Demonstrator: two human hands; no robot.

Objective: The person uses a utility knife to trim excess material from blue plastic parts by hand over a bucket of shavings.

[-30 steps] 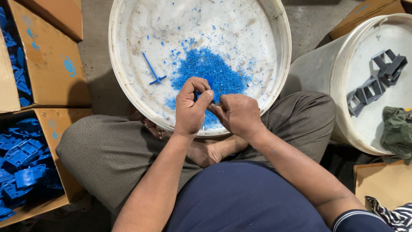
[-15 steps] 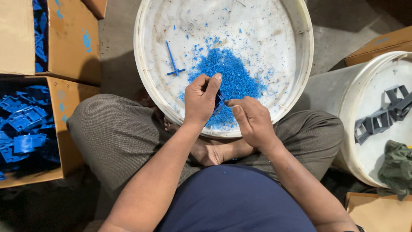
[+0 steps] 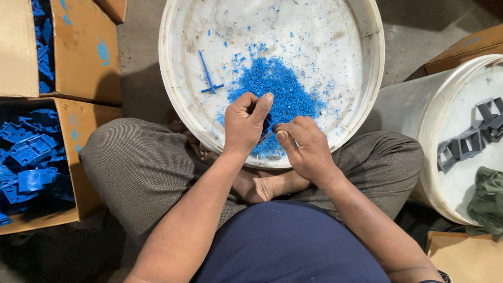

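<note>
My left hand (image 3: 245, 123) and my right hand (image 3: 305, 147) meet over the near rim of a big white bucket (image 3: 173, 112). Between them they pinch a small blue plastic part (image 3: 268, 126), mostly hidden by the fingers. Whether the right hand also holds a tool I cannot tell. Just beyond the hands a heap of blue plastic shavings (image 3: 280, 89) lies on the bucket's white bottom. A thin blue T-shaped sprue (image 3: 208, 76) rests to the left of the heap. I sit cross-legged with the bucket against my knees.
A cardboard box (image 3: 86, 157) at the left holds several blue plastic parts (image 3: 29, 160). Another box (image 3: 78, 50) stands behind it. At the right a second white bucket (image 3: 435, 152) holds grey frame-shaped parts (image 3: 463, 141) and a green cloth (image 3: 484, 202).
The view has shifted, so the bucket and boxes sit further right in frame. My hands stay together on the blue part, the left thumb now raised over it.
</note>
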